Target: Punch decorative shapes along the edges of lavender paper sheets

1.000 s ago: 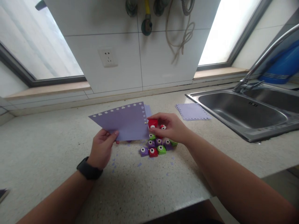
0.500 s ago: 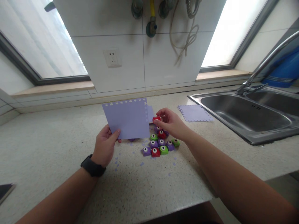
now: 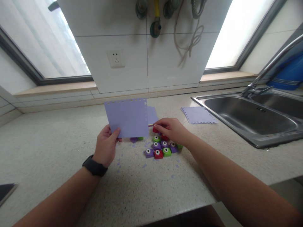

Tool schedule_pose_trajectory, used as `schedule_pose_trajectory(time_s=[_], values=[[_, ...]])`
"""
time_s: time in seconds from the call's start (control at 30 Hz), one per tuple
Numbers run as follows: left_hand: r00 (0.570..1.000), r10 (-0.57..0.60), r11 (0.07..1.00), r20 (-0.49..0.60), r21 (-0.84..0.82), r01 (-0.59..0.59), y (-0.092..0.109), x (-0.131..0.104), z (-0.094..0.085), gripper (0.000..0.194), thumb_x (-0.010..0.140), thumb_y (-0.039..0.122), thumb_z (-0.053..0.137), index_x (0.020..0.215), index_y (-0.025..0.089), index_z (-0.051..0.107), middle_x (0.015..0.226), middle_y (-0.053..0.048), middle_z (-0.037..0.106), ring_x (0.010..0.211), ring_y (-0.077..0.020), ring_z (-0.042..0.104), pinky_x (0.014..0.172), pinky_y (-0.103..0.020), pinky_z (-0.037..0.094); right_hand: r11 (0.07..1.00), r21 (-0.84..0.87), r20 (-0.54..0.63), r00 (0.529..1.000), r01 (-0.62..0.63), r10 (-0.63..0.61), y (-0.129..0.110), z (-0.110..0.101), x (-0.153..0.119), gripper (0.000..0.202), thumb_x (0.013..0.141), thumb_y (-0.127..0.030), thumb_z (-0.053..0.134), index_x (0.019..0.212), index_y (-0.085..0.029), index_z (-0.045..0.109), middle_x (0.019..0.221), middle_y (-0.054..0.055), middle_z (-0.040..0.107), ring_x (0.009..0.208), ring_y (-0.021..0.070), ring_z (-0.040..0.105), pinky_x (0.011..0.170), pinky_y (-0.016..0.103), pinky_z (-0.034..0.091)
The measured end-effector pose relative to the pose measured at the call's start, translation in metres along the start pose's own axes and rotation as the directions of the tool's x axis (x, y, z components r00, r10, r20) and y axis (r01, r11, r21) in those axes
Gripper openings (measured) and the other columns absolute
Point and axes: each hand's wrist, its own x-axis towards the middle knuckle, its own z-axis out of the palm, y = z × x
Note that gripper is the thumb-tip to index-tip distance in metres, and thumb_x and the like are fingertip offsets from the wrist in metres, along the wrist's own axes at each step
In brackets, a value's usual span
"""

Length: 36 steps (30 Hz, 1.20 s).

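A purple paper sheet (image 3: 127, 118) with small punched shapes along its top and right edges is pinched at its lower left corner by my left hand (image 3: 107, 143). My right hand (image 3: 171, 129) has its fingers on a small red punch (image 3: 155, 128), to the right of the sheet. Just below it several punches stand grouped on the counter, among them a green one (image 3: 167, 152), a red one (image 3: 158, 154) and a purple one (image 3: 149, 153). More punches show partly under the sheet's lower edge. My right hand covers part of the group.
Another purple paper (image 3: 152, 115) lies behind the held sheet. A stack of punched sheets (image 3: 199, 114) rests near the steel sink (image 3: 248, 118) at the right. Paper bits are scattered on the counter (image 3: 132, 195). A dark flat object (image 3: 6, 192) is at the left edge.
My right hand has moved down and slightly left with the red punch, lowering it toward the other punches. The held sheet has shifted slightly left and its top edge has tilted.
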Motion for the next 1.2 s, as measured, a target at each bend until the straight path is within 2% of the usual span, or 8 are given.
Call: schedule_pose_trajectory(time_s=[0.1,0.23,0.4,0.57,0.8,1.0,1.13,1.2], values=[[1.000,-0.015,1.000,-0.020,-0.024,0.014,0.000,0.002,0.000,0.027,0.076,0.027,0.080,0.100,0.020,0.071,0.097,-0.001,0.069,0.065,-0.0088,0.056,0.051,-0.020,0.044,0.994,-0.090,0.017,0.998,0.055,-0.053,0.002,0.001,0.001,0.021,0.097,-0.031,0.061,0.088,-0.026,0.080,0.087,0.004,0.077,0.088,0.0221,0.064,0.083,0.039,0.048],[0.999,-0.028,0.998,-0.028,-0.050,0.027,0.002,0.003,0.001,0.028,0.076,0.027,0.082,0.101,0.019,0.071,0.097,-0.001,0.069,0.065,-0.0081,0.055,0.051,-0.019,0.044,0.990,-0.134,0.050,0.998,0.049,-0.043,0.004,0.003,0.002,0.021,0.097,-0.030,0.062,0.088,-0.026,0.080,0.084,0.006,0.076,0.093,0.0250,0.061,0.089,0.041,0.046],[0.999,-0.035,0.998,-0.035,-0.057,0.033,0.002,0.002,0.000,0.030,0.076,0.028,0.082,0.102,0.019,0.071,0.099,-0.002,0.069,0.067,-0.0087,0.056,0.052,-0.019,0.044,0.977,-0.211,0.129,0.992,0.034,-0.007,0.004,0.007,0.002,0.020,0.098,-0.032,0.061,0.097,-0.026,0.080,0.096,0.007,0.077,0.105,0.0279,0.061,0.100,0.049,0.036],[0.999,0.007,1.000,-0.036,-0.024,-0.008,-0.002,0.007,-0.004,0.029,0.077,0.028,0.082,0.102,0.020,0.071,0.097,-0.001,0.069,0.067,-0.0088,0.055,0.051,-0.019,0.044,0.959,-0.279,0.166,0.986,0.052,-0.006,0.002,0.008,-0.001,0.018,0.097,-0.031,0.062,0.098,-0.028,0.080,0.103,0.008,0.077,0.115,0.0315,0.057,0.100,0.052,0.029],[0.998,0.038,0.999,-0.054,-0.007,-0.038,-0.007,0.015,-0.010,0.032,0.077,0.032,0.082,0.105,0.021,0.072,0.104,-0.003,0.071,0.074,-0.0113,0.060,0.053,-0.019,0.048,0.906,-0.416,0.151,0.988,0.084,-0.023,-0.003,0.003,-0.003,0.020,0.098,-0.034,0.060,0.092,-0.031,0.079,0.098,0.003,0.078,0.109,0.0303,0.054,0.090,0.048,0.025],[0.996,0.062,0.997,-0.058,0.045,-0.060,-0.007,0.012,-0.011,0.031,0.078,0.035,0.082,0.102,0.020,0.071,0.099,-0.003,0.071,0.073,-0.0120,0.060,0.054,-0.020,0.051,0.863,-0.498,0.085,0.995,0.083,-0.047,-0.013,0.006,0.002,0.024,0.099,-0.037,0.057,0.093,-0.025,0.077,0.097,0.005,0.077,0.102,0.0276,0.056,0.088,0.045,0.025],[0.991,0.113,0.990,-0.072,0.087,-0.107,-0.004,0.008,-0.013,0.029,0.079,0.035,0.080,0.102,0.020,0.070,0.098,-0.003,0.070,0.075,-0.0130,0.060,0.056,-0.022,0.054,0.779,-0.591,0.181,0.976,0.207,-0.123,-0.034,0.013,0.003,0.031,0.100,-0.034,0.053,0.081,-0.022,0.075,0.088,0.006,0.077,0.094,0.0263,0.059,0.089,0.045,0.024],[0.988,0.114,0.992,-0.108,0.063,-0.108,-0.002,0.006,-0.014,0.031,0.078,0.036,0.080,0.103,0.020,0.069,0.101,-0.003,0.070,0.077,-0.0138,0.061,0.056,-0.022,0.055,0.768,-0.587,0.226,0.963,0.255,-0.146,-0.044,0.017,0.004,0.027,0.099,-0.035,0.054,0.089,-0.023,0.076,0.091,0.006,0.078,0.094,0.0265,0.060,0.089,0.044,0.025]])
